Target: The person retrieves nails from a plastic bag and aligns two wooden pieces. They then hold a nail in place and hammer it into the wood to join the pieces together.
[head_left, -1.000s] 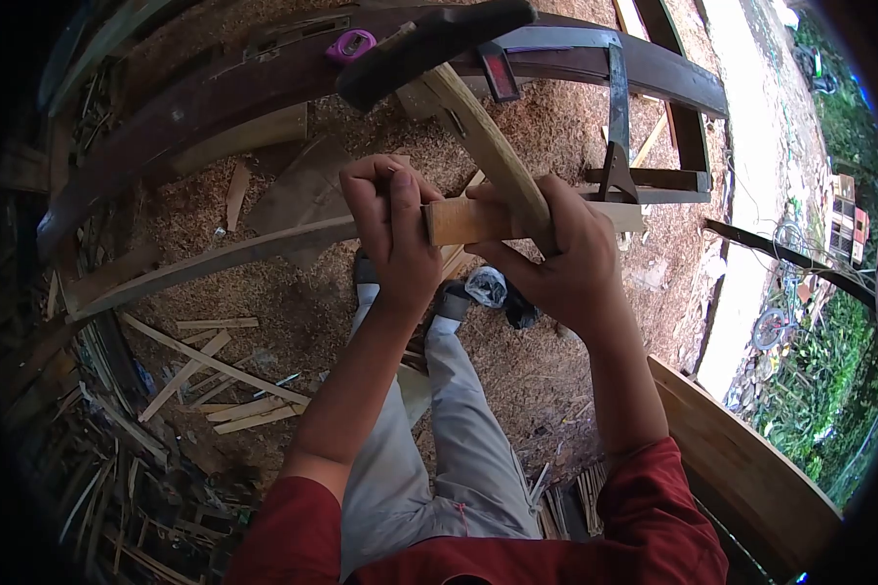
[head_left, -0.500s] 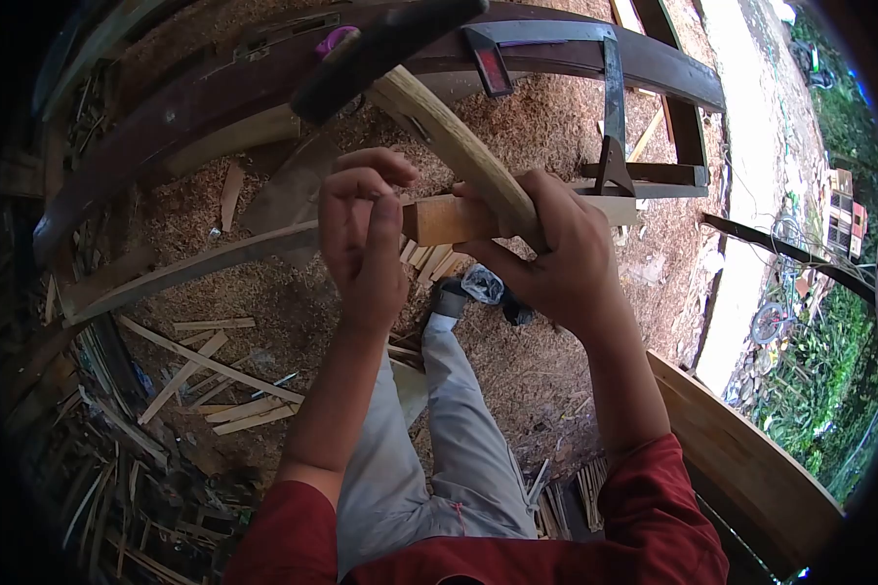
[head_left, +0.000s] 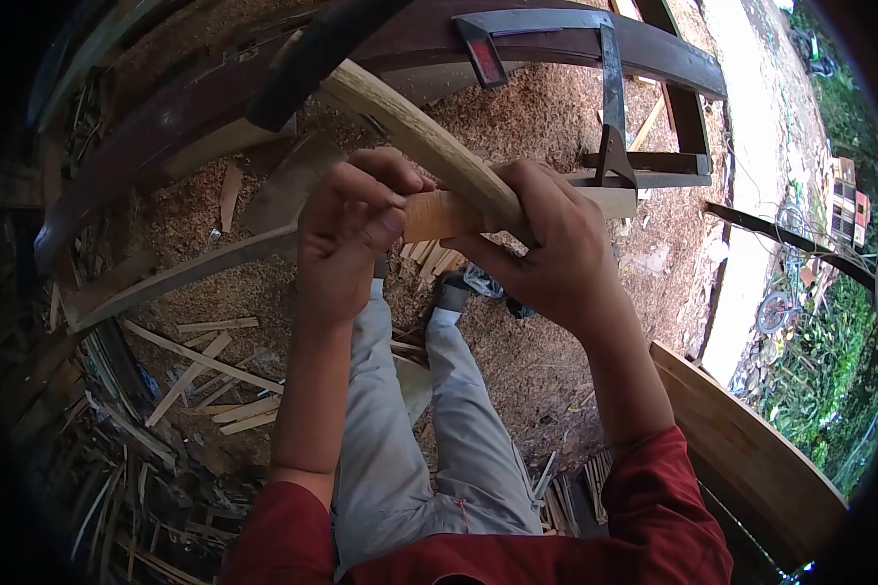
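Note:
My right hand (head_left: 561, 239) is wrapped round the wooden handle of a hammer (head_left: 424, 136) and also grips a short wooden block (head_left: 429, 216). The hammer's black head (head_left: 312, 60) is up and to the left, above the hands. At the block's left end is my left hand (head_left: 351, 229), its thumb and fingers pinched together. Whatever may be between those fingertips is too small to make out. A pale wooden piece (head_left: 610, 203) shows to the right, beyond my right hand.
A long dark curved beam (head_left: 195, 97) crosses the top, with a metal square (head_left: 610, 83) on it. A thin curved strip (head_left: 190, 273) lies to the left. Scattered wood strips (head_left: 190, 380) lie on the shavings; a plank (head_left: 741, 439) stands at lower right.
The hammer has shifted left and slightly down in view. My left hand has moved a little left, and its fingers have drawn together at the block's end.

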### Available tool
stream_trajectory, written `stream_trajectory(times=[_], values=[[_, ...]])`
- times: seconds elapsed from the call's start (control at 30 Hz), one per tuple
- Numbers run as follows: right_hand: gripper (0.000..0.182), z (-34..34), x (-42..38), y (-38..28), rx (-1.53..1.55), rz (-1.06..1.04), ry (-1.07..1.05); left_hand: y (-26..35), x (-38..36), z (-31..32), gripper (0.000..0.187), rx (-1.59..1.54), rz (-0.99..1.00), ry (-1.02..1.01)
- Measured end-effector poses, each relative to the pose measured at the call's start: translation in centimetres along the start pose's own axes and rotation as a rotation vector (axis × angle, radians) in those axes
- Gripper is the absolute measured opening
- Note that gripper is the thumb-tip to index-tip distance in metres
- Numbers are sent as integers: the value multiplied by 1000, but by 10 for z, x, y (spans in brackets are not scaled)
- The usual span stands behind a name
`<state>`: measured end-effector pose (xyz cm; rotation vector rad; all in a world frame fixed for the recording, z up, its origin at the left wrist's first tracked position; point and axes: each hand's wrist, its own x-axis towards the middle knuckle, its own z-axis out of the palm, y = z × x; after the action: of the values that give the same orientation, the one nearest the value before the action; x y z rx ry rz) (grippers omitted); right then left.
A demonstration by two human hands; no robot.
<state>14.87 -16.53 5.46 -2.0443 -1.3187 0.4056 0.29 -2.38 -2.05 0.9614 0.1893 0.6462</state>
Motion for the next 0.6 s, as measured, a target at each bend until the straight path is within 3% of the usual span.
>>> stream_trajectory(times=[0.27,0.37,0.43,0.6], values=[[35,-1,-4,-3,51,26,-44,2,-3,1,10,24,-29,52],[34,-2,-4,-4,31,28,-35,5,-5,0,11,-42,68,94],[35,-3,-4,-5,22,50,-59,12,-4,1,15,171,94,98],[37,0,-3,-5,42,31,-45,16,-4,-1,18,136,94,132]])
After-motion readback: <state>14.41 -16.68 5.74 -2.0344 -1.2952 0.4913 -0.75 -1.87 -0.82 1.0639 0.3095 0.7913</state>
